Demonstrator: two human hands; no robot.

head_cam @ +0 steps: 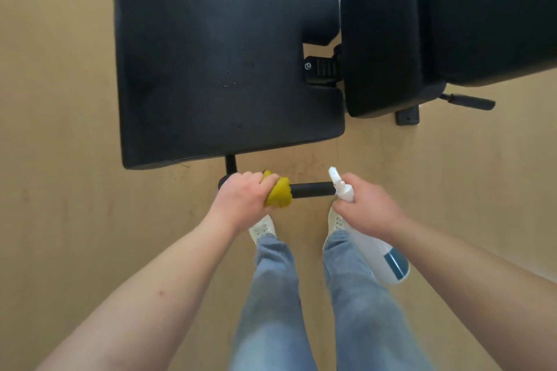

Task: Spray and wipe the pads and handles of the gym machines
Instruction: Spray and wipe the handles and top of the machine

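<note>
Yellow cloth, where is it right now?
Head view, low centre: the yellow cloth is wrapped round the black handle bar just below the seat pad, held in the left hand, left of the spray bottle.

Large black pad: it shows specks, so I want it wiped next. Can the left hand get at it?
Probably yes: the left hand grips the yellow cloth on the handle close to the large black pad, with nothing between them.

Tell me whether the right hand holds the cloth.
No, the left hand grips the cloth round the handle; the right hand holds the bottle.
</note>
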